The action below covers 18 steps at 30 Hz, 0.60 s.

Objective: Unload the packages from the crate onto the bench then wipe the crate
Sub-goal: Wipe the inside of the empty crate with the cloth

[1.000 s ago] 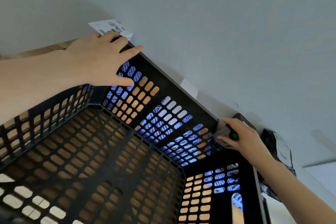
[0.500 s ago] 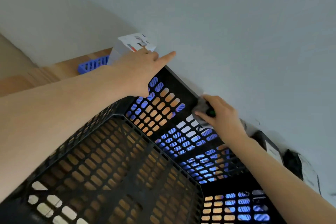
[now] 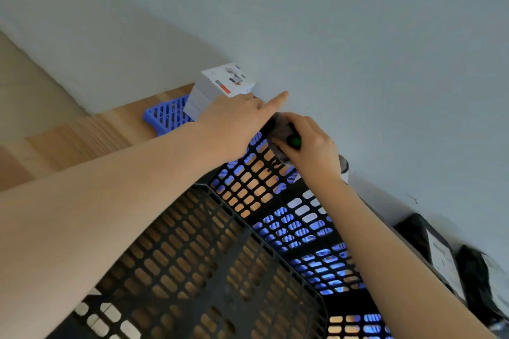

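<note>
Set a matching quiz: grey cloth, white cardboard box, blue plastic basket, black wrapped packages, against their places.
1 grey cloth
2 white cardboard box
3 blue plastic basket
4 black plastic-wrapped packages

A by the wall, far right
B on the wooden bench, left of the box
C gripped in the right hand, on the black perforated plastic crate
D beyond the left hand

Pairs: 1-C, 2-D, 3-B, 4-A

Appears a parcel-handling corner. Evidence: pale wooden counter (image 3: 82, 129), 9 o'clock; black perforated plastic crate (image 3: 192, 256), 6 o'clock; black labelled mailer bags (image 3: 411, 232), 4 o'clock; white printed cardboard box (image 3: 220, 84), 12 o'clock.
</note>
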### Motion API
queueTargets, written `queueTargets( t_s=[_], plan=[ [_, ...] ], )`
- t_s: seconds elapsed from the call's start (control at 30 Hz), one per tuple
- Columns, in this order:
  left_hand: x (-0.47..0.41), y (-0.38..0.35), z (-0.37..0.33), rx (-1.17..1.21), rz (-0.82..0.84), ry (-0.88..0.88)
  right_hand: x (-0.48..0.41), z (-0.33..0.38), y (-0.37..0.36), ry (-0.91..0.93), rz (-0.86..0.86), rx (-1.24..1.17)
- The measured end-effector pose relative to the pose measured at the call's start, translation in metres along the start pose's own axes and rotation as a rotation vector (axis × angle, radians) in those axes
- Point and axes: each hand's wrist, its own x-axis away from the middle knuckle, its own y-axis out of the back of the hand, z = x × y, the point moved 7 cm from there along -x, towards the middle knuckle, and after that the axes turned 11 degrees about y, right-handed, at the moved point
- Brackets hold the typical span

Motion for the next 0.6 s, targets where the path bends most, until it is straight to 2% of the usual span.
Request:
queueTargets(
  t_s=[0.13, 0.43, 0.53, 0.6],
  plan=[
    [0.000, -0.003, -0.001, -0.032, 0.002, -0.028, 0.061, -0.019, 0.034, -0.047, 0.002, -0.022],
    [-0.002, -0.004, -0.002, -0.013, 0.020, -0.029, 0.177, -0.066, 0.096, -0.463, 0.077, -0.031],
    [-0.005, -0.004, -0.001, 0.019, 0.027, -0.010, 0.172, -0.065, 0.103, -0.598, -0.079, -0.069],
    [-0.006, -0.006, 0.001, 0.033, 0.037, 0.000, 0.151, -0.045, 0.107, -0.580, -0.223, -0.072]
  ],
)
